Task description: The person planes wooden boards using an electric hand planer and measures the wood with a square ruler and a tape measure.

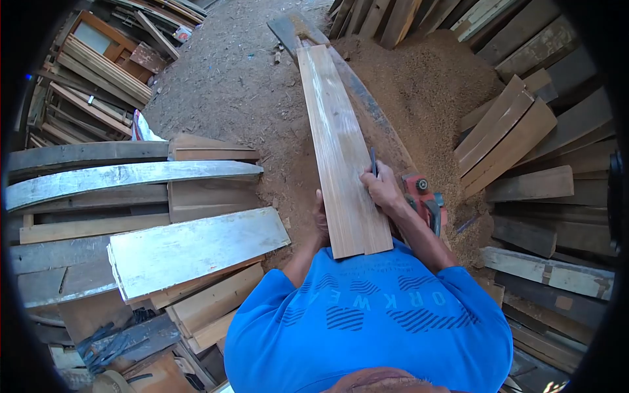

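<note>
A long, pale wooden board (337,144) lies lengthwise in front of me on a narrow, worn plank bench (386,131), its near end close to my blue shirt. My right hand (383,187) is closed around a thin dark tool (373,159), which stands up from the board's right edge. At the board's left edge, near its lower end, my left hand (320,213) rests against the side; most of its fingers are hidden by the board. Just right of my right forearm sits a red power tool (429,203).
Stacked boards (137,180) and a white-faced panel (200,249) fill the left side. More planks (508,134) lean and lie along the right. Sawdust (436,92) covers the ground right of the bench. Framed wooden pieces (108,49) stand at the upper left.
</note>
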The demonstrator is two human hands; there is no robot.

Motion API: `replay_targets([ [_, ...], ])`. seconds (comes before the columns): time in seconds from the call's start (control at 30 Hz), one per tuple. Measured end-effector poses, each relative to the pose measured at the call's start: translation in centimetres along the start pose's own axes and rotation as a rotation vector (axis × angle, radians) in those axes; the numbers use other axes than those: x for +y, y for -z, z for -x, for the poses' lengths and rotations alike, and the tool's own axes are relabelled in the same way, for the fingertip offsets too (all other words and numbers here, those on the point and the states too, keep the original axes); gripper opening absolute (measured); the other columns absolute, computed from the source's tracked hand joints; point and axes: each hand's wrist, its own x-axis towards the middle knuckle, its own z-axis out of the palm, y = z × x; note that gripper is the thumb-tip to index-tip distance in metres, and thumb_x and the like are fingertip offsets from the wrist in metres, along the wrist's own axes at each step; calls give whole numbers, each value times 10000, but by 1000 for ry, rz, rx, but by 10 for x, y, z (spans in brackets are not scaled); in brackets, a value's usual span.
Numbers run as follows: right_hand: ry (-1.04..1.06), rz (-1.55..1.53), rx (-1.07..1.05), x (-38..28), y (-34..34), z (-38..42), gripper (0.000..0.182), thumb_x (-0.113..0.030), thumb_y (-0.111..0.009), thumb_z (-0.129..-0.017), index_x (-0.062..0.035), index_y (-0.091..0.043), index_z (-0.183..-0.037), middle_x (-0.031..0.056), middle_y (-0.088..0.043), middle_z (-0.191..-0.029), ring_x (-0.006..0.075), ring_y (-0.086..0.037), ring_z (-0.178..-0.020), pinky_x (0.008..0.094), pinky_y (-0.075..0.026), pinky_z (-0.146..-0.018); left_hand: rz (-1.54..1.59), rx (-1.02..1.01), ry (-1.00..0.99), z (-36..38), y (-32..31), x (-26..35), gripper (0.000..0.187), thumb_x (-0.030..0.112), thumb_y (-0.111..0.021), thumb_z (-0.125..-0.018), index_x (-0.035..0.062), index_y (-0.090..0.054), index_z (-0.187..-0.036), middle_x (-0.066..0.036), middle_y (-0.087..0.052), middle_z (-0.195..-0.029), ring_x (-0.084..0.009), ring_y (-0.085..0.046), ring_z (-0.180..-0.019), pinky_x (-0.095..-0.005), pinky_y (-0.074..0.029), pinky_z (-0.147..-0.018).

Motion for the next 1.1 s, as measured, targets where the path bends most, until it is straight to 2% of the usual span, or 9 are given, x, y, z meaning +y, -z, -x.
replay_targets([
  [0.2, 146, 64, 108, 1, 7, 5, 216, -215, -580, -948, -2, -609, -968, 41, -599, -800, 145, -559, -695, 359, -458, -610, 193, -32, 73, 18, -15, -9, 932, 715, -497, -939, 80, -292, -1590, -240, -440, -1531, -410, -509, -1348, -590, -415, -1128],
  [0.3, 190, -92, 189, -25, 34, 15, 186, -149, -525, -983, 8, -624, -993, 23, -606, -822, 137, -550, -705, 348, -466, -635, 216, -282, 101, 24, -40, 0, 1038, 755, -522, -885, 56, -247, -1601, -310, -379, -1542, -507, -469, -1349, -660, -398, -1107],
  [0.4, 263, -136, 220, -25, 63, 19, 201, -100, -492, -995, 15, -646, -1054, 14, -610, -856, 117, -547, -764, 324, -471, -699, 328, -318, 177, 40, -55, 9, 1082, 755, -515, -852, 41, -212, -1607, -362, -338, -1539, -565, -424, -1357, -709, -380, -1089],
  [0.5, 429, 17, 282, -30, 67, 20, 240, -74, -499, -981, 7, -674, -1123, 24, -611, -896, 102, -532, -850, 288, -458, -796, 335, -295, 217, 55, -60, 25, 985, 630, -554, -847, 10, -293, -1567, -312, -413, -1519, -526, -492, -1323, -695, -368, -1114],
  [0.6, 517, 6, 240, -47, 62, 31, 219, -58, -539, -970, -2, -680, -1128, 49, -631, -918, 153, -567, -864, 294, -462, -817, 362, -239, 175, 67, -52, 39, 1029, 657, -490, -852, 14, -207, -1605, -378, -326, -1540, -572, -448, -1335, -711, -409, -1060],
  [0.7, 787, 265, 284, -68, 53, 42, 206, -52, -614, -945, -5, -675, -1136, 110, -674, -950, 225, -630, -884, 330, -490, -817, 186, -79, 67, 72, -42, 57, 976, 577, -525, -852, -9, -253, -1583, -360, -389, -1510, -531, -518, -1287, -666, -450, -1050],
  [0.8, 541, 198, 71, -60, 44, 33, 229, -29, -668, -917, -3, -675, -1144, 171, -695, -959, 294, -676, -888, 375, -518, -795, 108, 30, 105, 77, -39, 76, 899, 490, -556, -853, -28, -316, -1548, -336, -483, -1445, -470, -586, -1237, -599, -500, -1034],
  [0.9, 634, 350, -39, -63, 30, 34, 221, -12, -672, -909, 3, -682, -1129, 197, -701, -952, 314, -691, -863, 400, -535, -783, -267, 12, 187, 87, -46, 67, 828, 443, -592, -857, -41, -373, -1493, -277, -589, -1308, -386, -657, -1132, -513, -552, -992],
  [1.1, 525, 160, -119, -58, 7, 36, 191, 10, -683, -907, -1, -698, -1097, 153, -734, -915, 212, -716, -809, 355, -555, -760, -416, -5, 152, 81, -57, 43, 825, 547, -642, -881, -15, -405, -1436, -198, -618, -1136, -298, -688, -982, -435, -611, -855],
])
